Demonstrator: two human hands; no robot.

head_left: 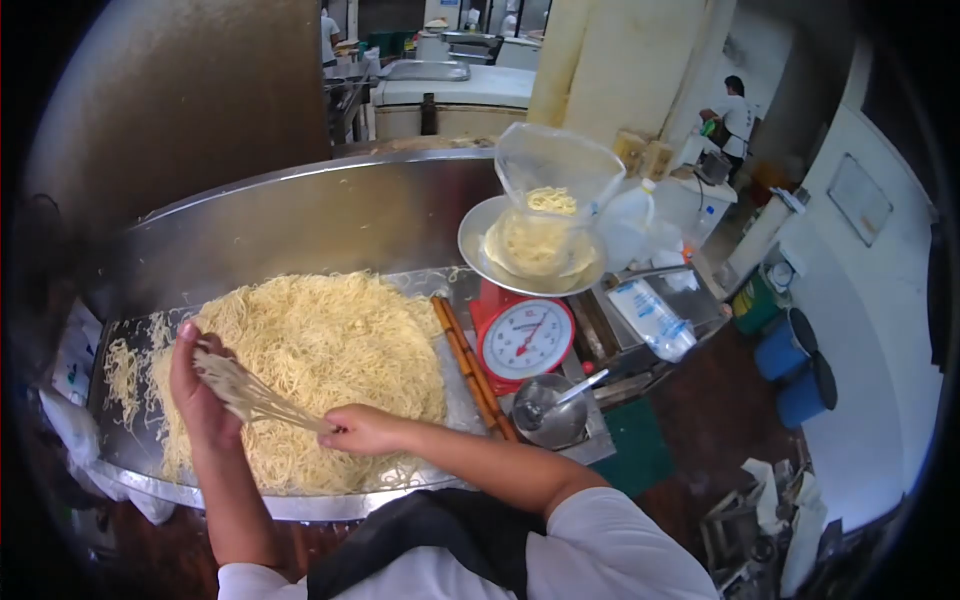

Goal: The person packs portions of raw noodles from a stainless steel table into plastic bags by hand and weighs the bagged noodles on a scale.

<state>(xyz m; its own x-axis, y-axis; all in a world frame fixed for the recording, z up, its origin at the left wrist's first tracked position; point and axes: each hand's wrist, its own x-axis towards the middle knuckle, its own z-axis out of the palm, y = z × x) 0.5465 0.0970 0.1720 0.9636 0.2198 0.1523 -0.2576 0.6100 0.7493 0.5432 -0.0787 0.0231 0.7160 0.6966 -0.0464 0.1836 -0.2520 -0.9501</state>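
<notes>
A bundle of noodles [255,395] is stretched between my two hands, above a big heap of pale yellow noodles [330,350] on a metal table. My left hand [203,390] is raised at the heap's left side, with the bundle's wider end lying against its palm and fingers. Lower and to the right, my right hand [362,430] pinches the narrow end. Right of the heap stands a red dial scale [527,340]. On its pan [478,240] sits an open clear plastic bag [560,165] with noodles inside.
Two wooden sticks [465,365] lie between heap and scale. A metal bowl [551,410] with a spoon handle is near my right arm. A packet [650,315] and a white jug [628,215] stand farther right. Blue bins [805,390] are on the floor. A person [737,120] works behind.
</notes>
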